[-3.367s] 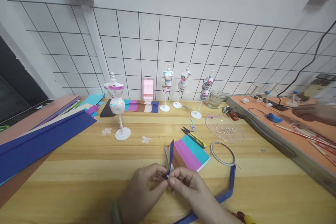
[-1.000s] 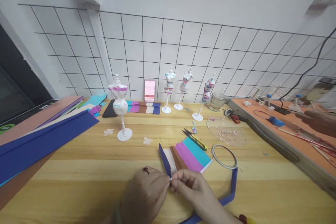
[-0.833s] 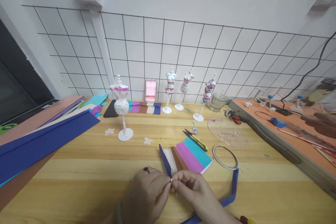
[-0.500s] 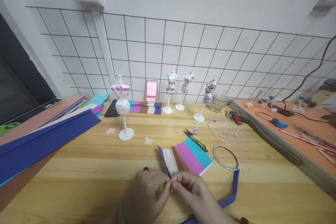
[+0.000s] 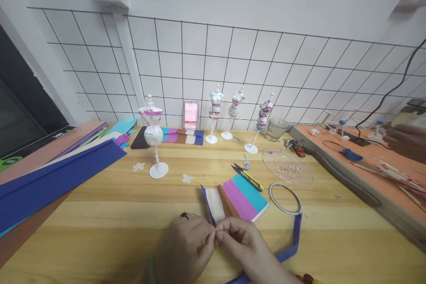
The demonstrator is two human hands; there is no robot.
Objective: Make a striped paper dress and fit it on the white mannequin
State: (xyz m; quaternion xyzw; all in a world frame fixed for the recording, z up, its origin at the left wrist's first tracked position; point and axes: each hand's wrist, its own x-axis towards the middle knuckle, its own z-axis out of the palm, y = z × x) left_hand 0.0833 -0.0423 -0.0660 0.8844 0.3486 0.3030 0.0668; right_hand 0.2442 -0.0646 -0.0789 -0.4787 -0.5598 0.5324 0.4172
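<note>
While the left hand point(image 5: 188, 242) and right hand point(image 5: 244, 239) pinch fingertips together on the striped sheet point(image 5: 238, 199), near-middle of the tabletop point(image 5: 113, 226), it looks light, floppy, kinda tearable; its blue edge point(image 5: 204, 195) seems the safest grip.

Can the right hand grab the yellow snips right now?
Probably yes: the snips lie by the teal edge of the striped paper, with nothing seen on top. But the right hand pinches the paper's near corner, so it may need to let go first.
</note>
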